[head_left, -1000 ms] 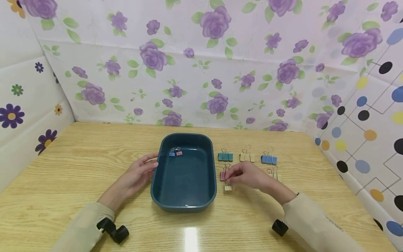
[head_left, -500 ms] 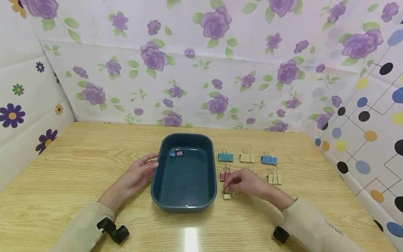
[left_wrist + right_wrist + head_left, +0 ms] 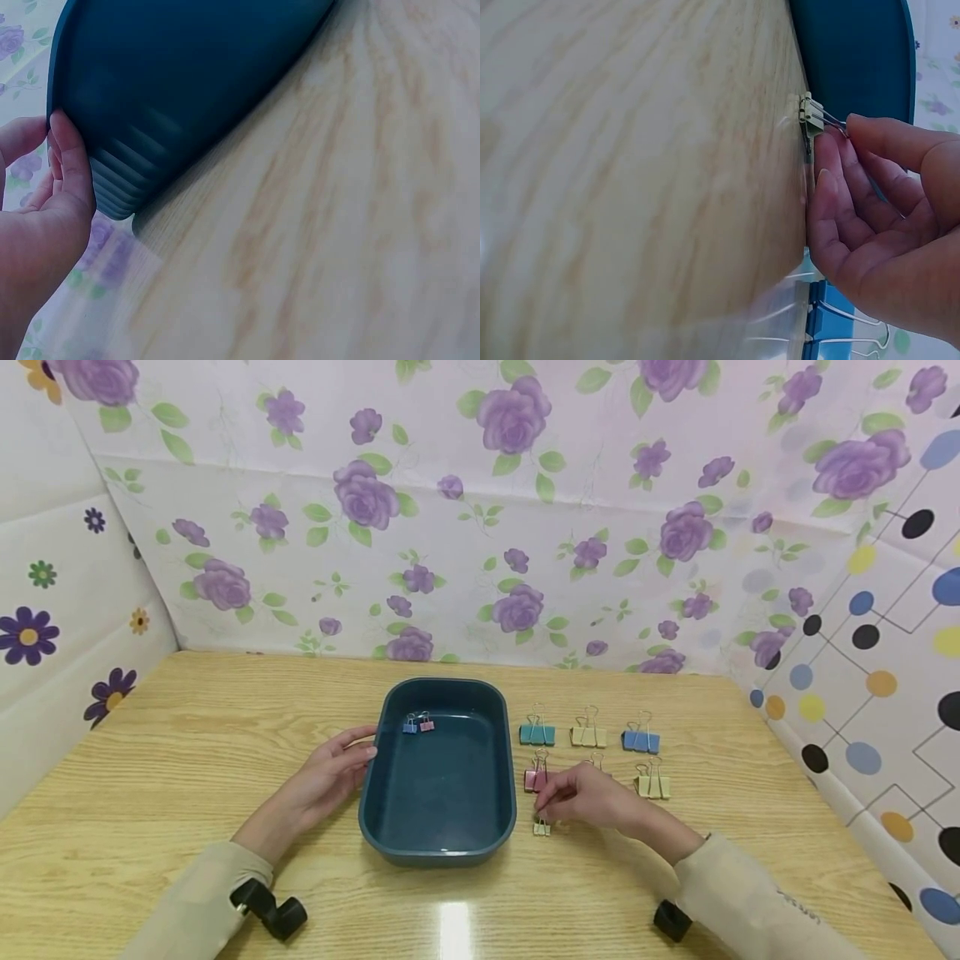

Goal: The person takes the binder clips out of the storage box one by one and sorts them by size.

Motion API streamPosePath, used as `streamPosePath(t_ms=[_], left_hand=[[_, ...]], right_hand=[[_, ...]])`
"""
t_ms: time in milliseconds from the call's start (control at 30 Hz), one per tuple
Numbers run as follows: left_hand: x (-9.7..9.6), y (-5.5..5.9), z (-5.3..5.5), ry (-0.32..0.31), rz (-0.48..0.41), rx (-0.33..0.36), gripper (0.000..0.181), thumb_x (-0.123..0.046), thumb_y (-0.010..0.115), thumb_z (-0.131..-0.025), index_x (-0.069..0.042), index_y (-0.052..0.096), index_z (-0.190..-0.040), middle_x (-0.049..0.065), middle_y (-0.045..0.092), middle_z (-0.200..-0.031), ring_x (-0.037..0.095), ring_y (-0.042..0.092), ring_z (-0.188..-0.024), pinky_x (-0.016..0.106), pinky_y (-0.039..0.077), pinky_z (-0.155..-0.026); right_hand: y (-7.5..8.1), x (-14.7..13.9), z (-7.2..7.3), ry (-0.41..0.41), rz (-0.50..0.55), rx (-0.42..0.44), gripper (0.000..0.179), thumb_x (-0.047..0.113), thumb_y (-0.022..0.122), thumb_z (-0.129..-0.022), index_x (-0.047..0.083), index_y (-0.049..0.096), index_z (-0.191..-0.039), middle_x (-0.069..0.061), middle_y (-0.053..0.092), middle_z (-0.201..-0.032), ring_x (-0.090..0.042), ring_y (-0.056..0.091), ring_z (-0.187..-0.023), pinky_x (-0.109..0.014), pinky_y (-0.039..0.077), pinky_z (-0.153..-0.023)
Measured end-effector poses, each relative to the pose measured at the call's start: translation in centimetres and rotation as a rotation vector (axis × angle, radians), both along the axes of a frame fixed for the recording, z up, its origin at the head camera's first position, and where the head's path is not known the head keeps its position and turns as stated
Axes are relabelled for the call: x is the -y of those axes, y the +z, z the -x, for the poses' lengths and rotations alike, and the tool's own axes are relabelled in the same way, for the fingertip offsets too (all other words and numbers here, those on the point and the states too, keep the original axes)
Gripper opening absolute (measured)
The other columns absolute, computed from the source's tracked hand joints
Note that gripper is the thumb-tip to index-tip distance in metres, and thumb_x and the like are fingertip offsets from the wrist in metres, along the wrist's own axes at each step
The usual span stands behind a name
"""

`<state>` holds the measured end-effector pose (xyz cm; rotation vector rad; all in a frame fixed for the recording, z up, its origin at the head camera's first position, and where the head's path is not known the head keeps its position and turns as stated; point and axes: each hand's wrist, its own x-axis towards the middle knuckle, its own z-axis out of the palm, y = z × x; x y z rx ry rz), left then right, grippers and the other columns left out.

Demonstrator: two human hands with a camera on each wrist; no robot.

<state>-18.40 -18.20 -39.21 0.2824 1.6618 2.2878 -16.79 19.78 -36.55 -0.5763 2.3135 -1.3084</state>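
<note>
My right hand [image 3: 581,795] pinches a small pale yellow binder clip [image 3: 542,830] by its wire handles, between thumb and fingers. In the right wrist view, this small binder clip [image 3: 811,112] is close over the wooden table beside the bin. My left hand [image 3: 330,772] holds the left rim of a dark teal plastic bin [image 3: 437,857]. Seen from the left wrist, the thumb is at the rim and the fingers lie along the outer wall. Inside the bin, a small blue binder clip [image 3: 409,727] and a small pink one [image 3: 427,725] lie near the back left.
Larger binder clips stand right of the bin: a teal clip [image 3: 537,734], a yellow clip [image 3: 588,737] and a blue clip [image 3: 641,742] behind. In front are a magenta clip [image 3: 535,780], another yellow clip [image 3: 653,787] and one partly hidden behind my right hand.
My right hand has drawn the small yellow binder clip towards the front edge of the table, away from the magenta clip. My left hand stays at the bin's rim.
</note>
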Motion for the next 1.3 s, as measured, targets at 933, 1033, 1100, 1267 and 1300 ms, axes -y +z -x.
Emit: streamPosePath(t_ms=[933,1033,1100,1267,1300], left_hand=[[-0.2,0.7,-0.3,0.018,0.019,0.042,0.049,-0.004,0.049,-0.099,0.01,0.027,-0.141,0.002,0.063,-0.105,0.01,0.06,-0.093,0.023,0.049,-0.083],[-0.2,0.8,-0.3,0.015,0.019,0.04,0.051,-0.004,0.049,-0.1,0.011,0.025,-0.142,0.002,0.063,-0.105,0.009,0.06,-0.094,0.023,0.049,-0.083],[-0.2,0.8,-0.3,0.014,0.017,0.04,0.05,-0.004,0.049,-0.1,0.011,0.025,-0.141,0.002,0.063,-0.105,0.009,0.06,-0.094,0.023,0.049,-0.083],[-0.1,0.7,-0.3,0.016,0.014,0.037,0.05,-0.003,0.048,-0.1,0.012,0.025,-0.141,0.002,0.064,-0.105,0.009,0.06,-0.093,0.023,0.049,-0.083],[-0.1,0.7,-0.3,0.017,0.015,0.037,0.05,-0.003,0.048,-0.1,0.012,0.025,-0.141,0.002,0.064,-0.104,0.009,0.06,-0.092,0.023,0.049,-0.083]], right_hand=[[7.4,0.5,2.7,-0.093,-0.036,-0.111,0.023,0.019,0.065,-0.094,0.003,0.069,-0.11,-0.008,0.069,-0.102,-0.025,0.063,-0.093,-0.043,0.05,-0.083],[8.6,0.9,3.2,-0.096,-0.025,-0.138,0.023,0.018,0.064,-0.094,0.003,0.068,-0.111,-0.01,0.068,-0.104,-0.024,0.062,-0.092,-0.038,0.05,-0.08],[9.2,1.3,3.5,-0.097,-0.019,-0.144,0.025,0.018,0.063,-0.095,0.002,0.067,-0.113,-0.011,0.068,-0.106,-0.024,0.063,-0.092,-0.038,0.051,-0.081],[10.7,2.4,4.2,-0.104,0.003,-0.166,0.025,0.019,0.061,-0.096,0.003,0.066,-0.115,-0.009,0.069,-0.105,-0.027,0.064,-0.097,-0.04,0.051,-0.086],[10.9,2.7,4.4,-0.105,0.012,-0.17,0.025,0.019,0.061,-0.096,0.003,0.066,-0.115,-0.009,0.069,-0.105,-0.027,0.064,-0.097,-0.041,0.05,-0.087]])
